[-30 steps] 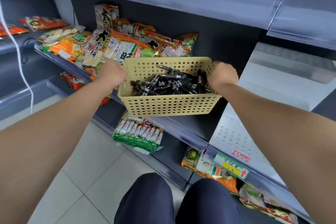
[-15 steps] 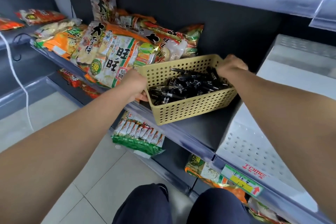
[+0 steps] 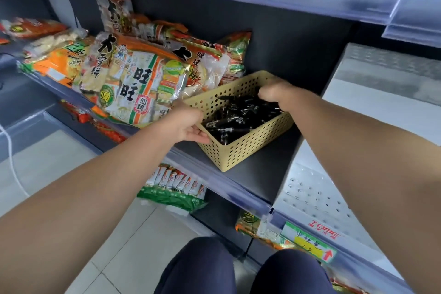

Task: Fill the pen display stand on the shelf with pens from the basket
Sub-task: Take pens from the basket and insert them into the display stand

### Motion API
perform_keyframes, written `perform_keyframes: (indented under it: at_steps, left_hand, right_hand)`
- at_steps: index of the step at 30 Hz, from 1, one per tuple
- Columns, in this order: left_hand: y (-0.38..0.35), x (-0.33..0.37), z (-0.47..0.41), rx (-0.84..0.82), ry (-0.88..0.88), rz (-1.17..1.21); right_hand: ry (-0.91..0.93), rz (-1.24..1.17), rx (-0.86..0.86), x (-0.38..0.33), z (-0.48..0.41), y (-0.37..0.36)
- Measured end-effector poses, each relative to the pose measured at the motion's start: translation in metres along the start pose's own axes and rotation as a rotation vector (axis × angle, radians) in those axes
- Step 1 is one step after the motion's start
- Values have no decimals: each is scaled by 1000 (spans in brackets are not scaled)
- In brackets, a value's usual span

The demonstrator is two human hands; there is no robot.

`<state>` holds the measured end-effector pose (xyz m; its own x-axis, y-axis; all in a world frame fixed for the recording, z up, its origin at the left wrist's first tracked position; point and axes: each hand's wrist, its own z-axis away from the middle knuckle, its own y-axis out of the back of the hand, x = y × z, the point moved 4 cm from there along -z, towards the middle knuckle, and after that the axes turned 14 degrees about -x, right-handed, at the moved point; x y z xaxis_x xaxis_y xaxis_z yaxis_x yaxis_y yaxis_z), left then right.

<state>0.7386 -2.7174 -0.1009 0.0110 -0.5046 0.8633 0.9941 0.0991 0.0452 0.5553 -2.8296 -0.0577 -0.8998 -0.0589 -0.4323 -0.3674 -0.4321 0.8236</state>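
A tan perforated basket point(image 3: 241, 148) sits on the dark shelf point(image 3: 257, 174), turned at an angle, with several black pens point(image 3: 241, 114) piled inside. My left hand point(image 3: 188, 124) grips the basket's near left rim. My right hand point(image 3: 274, 93) is closed over the far right rim, its fingers curled above the pens. To the right stands a white perforated pen display stand point(image 3: 317, 188) with red "TOME" lettering, and no pens show in it.
Large orange and white snack bags point(image 3: 133, 83) lie on the shelf just left of the basket, touching its far corner. Green packets point(image 3: 174, 188) hang on the shelf below. A price label point(image 3: 310, 241) sits on the shelf edge. My knees point(image 3: 238, 270) are at the bottom.
The basket has gone from held in the air to resting on the dark shelf, moving right and deeper, beside the white stand. Both hands still hold its rim.
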Motion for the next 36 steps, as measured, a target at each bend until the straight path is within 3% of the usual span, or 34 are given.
perform_keyframes:
  at_steps: [6,15,17,19,21,25,29,33,36]
  left_hand:
    - [-10,-2,12,-15,3,-53]
    - [-4,6,23,124,48,-814]
    - [-10,16,22,255,-83,-1154]
    - [-26,28,21,294,-340,-1318]
    - [-45,32,15,143,-412,-1352]
    - [-74,20,-11,-227,-118,-1499]
    - [-81,14,-28,-293,-81,-1542]
    - [-74,18,-33,-363,-101,-1426]
    - [-76,34,-30,-356,-195,-1357]
  right_hand:
    - [69,187,-84,2,24,-25]
    - [141,297,-44,20,55,-49]
    - [153,321,-38,21,59,-50]
    - [158,355,-31,19,61,-51]
    - [157,393,-20,17,59,-50]
    - [164,427,44,17,54,-47]
    - [160,360,70,21,50,-46]
    - [155,181,98,19,51,-40]
    - [131,42,155,19,54,-31]
